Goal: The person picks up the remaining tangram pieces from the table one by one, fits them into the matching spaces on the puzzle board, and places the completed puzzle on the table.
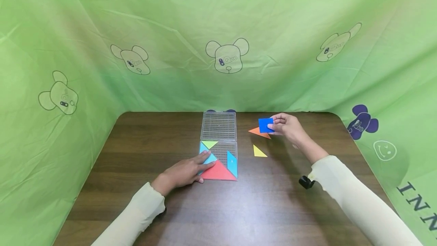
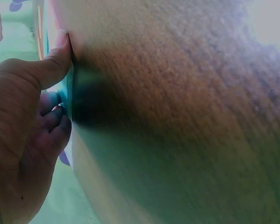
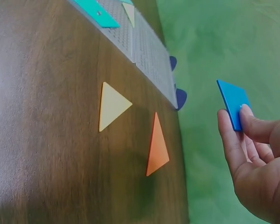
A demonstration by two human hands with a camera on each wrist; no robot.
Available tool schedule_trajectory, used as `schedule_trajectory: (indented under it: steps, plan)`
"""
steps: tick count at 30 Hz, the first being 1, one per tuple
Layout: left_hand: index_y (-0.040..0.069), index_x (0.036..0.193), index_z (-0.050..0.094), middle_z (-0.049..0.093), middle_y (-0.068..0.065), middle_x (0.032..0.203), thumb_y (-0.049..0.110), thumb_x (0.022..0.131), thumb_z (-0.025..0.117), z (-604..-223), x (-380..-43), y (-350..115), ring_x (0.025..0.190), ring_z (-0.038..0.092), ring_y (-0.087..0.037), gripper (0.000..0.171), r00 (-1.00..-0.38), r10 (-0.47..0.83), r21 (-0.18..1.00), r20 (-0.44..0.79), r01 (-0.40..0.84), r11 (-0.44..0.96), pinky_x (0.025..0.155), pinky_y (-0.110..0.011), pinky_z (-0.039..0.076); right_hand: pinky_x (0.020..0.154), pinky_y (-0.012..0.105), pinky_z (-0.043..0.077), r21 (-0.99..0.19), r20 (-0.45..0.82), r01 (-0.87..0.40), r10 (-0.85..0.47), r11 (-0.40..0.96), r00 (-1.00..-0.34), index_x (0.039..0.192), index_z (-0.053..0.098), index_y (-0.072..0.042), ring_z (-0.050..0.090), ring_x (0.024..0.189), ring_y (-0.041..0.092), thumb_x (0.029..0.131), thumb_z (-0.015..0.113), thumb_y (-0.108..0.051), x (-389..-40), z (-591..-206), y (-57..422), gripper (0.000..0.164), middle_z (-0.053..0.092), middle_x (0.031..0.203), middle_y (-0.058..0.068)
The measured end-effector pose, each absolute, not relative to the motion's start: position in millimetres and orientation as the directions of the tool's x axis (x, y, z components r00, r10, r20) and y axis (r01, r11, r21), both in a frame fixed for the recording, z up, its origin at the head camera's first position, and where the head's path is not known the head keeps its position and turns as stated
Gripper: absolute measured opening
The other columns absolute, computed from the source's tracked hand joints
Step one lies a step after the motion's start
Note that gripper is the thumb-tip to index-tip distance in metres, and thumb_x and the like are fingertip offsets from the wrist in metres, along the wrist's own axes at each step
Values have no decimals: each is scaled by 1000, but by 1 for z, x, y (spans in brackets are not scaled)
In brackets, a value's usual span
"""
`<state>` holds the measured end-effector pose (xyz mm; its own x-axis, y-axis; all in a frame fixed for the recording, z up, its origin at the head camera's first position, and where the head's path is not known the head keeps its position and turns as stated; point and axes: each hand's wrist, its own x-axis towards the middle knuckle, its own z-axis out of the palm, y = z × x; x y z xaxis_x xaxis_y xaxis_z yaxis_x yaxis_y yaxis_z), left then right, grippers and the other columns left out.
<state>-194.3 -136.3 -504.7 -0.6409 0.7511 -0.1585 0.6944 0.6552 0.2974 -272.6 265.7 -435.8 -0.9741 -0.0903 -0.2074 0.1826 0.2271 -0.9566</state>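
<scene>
A blue tangram square is pinched between thumb and fingers of my right hand, up above the table. In the head view it overlaps an orange triangle lying below. My left hand rests with extended fingers on the lower half of a hinged clear case. Its fingers lie over a light blue triangle and a red triangle, and its thumb sits at the case's near edge. A light green triangle and a light blue parallelogram also lie in that half.
Right of the case, a yellow triangle lies on the brown wooden table. The case's other half, a dotted panel, lies unfolded toward the back edge. Green printed cloth hangs around the back and sides.
</scene>
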Motion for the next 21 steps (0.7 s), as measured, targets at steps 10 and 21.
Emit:
schedule_trajectory:
  steps: [10,21]
  plan:
    - [26,160,37,21,-9,172,39,97,68,-504,-193,-135,159,21,-28,71,-648,744,309,-163,682,662,114,-47,46,88,32,61,-964,-199,177,-102,197,-975,136,47,14,67,83,3,97,69,-3,-276,-438,257,48,63,98,-3]
    - [23,159,39,21,-11,172,39,98,67,-504,-193,-136,159,22,-29,69,-637,756,299,-151,699,649,113,-45,46,85,30,62,-973,-183,166,-103,158,-978,131,49,14,68,78,4,95,70,-1,-283,-439,240,43,63,95,-1]
